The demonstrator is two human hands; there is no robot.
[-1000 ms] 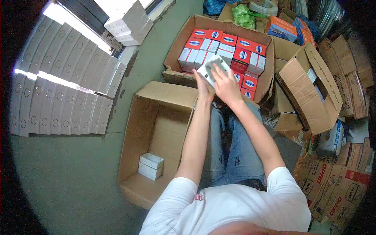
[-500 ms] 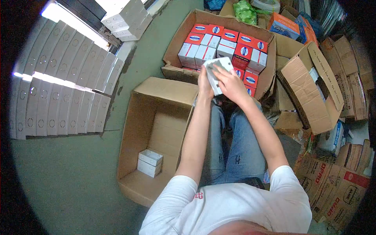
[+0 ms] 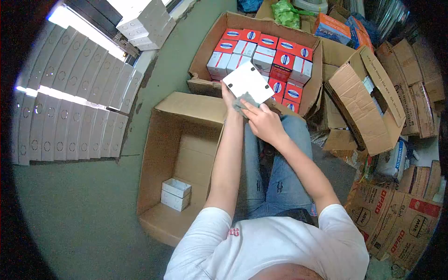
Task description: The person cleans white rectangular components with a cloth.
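Note:
My left hand [image 3: 229, 97] grips a white square plastic box [image 3: 248, 83] from below and holds it up, its flat back with small corner holes facing me. My right hand [image 3: 262, 122] is closed on a grey cloth [image 3: 246, 100] that touches the box's lower edge. Both hands are above my knees, between the two open cartons.
A carton [image 3: 261, 24] of red-and-white boxes stands ahead. A large carton [image 3: 183, 154] to my left holds two white boxes [image 3: 175, 193]. Rows of white boxes [image 3: 70, 107] cover the floor at left. Further cartons [image 3: 368, 102] crowd the right.
The white box has turned so its flat back faces me. My right hand has slid off its face to its lower edge, with the cloth.

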